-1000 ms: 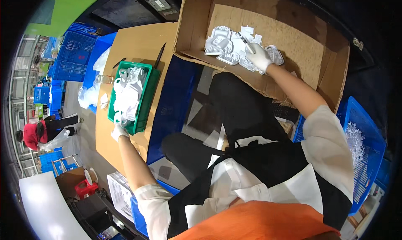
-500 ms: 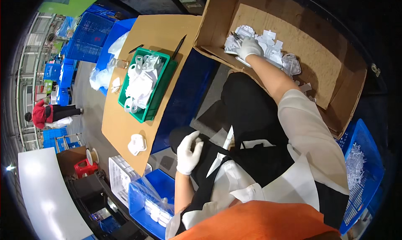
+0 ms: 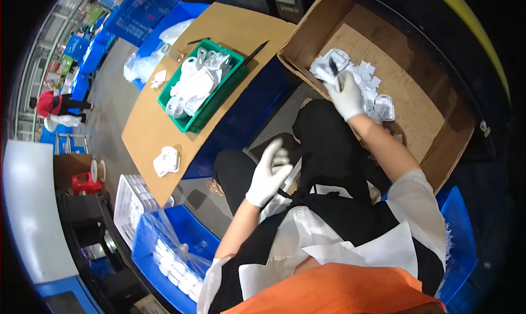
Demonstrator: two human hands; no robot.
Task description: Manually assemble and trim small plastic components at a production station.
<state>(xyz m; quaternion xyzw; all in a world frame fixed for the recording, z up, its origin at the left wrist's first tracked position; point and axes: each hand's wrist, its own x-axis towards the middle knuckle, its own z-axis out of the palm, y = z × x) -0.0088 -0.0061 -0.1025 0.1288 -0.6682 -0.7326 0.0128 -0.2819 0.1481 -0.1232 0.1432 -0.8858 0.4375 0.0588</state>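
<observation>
My right hand [image 3: 347, 97], in a white glove, is over the near-left side of the cardboard box [image 3: 424, 108]. Its fingers are closed round a dark slim tool [image 3: 333, 67], whose exact kind I cannot make out. Just beyond and beside it lies a heap of white plastic parts [image 3: 366, 73]. My left hand [image 3: 267, 177], also gloved, hangs over my lap with its fingers apart and nothing in it; the fingertips are slightly blurred.
On the cardboard-topped table [image 3: 145, 125] stands a green bin [image 3: 204, 114] full of white parts, with a black pen-like stick [image 3: 256, 51] beside it. A white part [image 3: 166, 161] lies nearer. Blue crates [image 3: 205, 232] flank me. A person in red [image 3: 50, 104] stands far left.
My right hand has drawn back toward me from the heap, with the dark tool raised in it. My left hand has moved up and to the right, its fingers spreading. The view has turned.
</observation>
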